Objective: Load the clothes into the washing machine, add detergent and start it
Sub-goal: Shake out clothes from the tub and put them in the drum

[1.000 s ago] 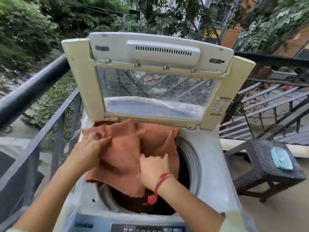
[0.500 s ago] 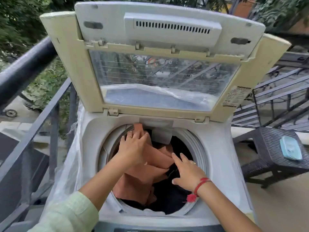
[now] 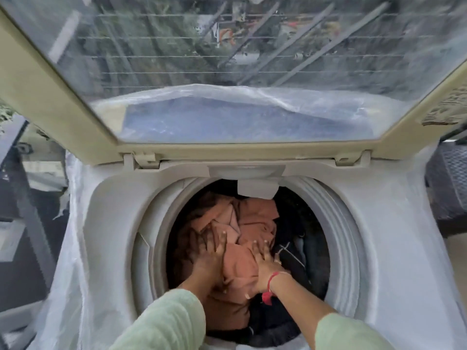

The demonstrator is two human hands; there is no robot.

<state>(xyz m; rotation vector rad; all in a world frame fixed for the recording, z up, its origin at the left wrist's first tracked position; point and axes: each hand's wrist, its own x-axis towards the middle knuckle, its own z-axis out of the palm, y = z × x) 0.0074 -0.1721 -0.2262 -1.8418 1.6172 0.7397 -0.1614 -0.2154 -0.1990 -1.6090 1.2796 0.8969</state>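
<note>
The rust-orange cloth (image 3: pixel 242 238) lies crumpled in the washing machine's drum (image 3: pixel 338 248), filling its centre and 9 o'clock side, with dark clothes (image 3: pixel 295 251) at 3 o'clock. The left hand (image 3: pixel 209 258) and right hand (image 3: pixel 265 263) both press flat on the cloth, fingers spread, gripping nothing. The transparent lid (image 3: pixel 227 59) stands raised at 12 o'clock.

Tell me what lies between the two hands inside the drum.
In the head view, only the orange cloth lies between the left hand and right hand; both press flat on it.
</note>
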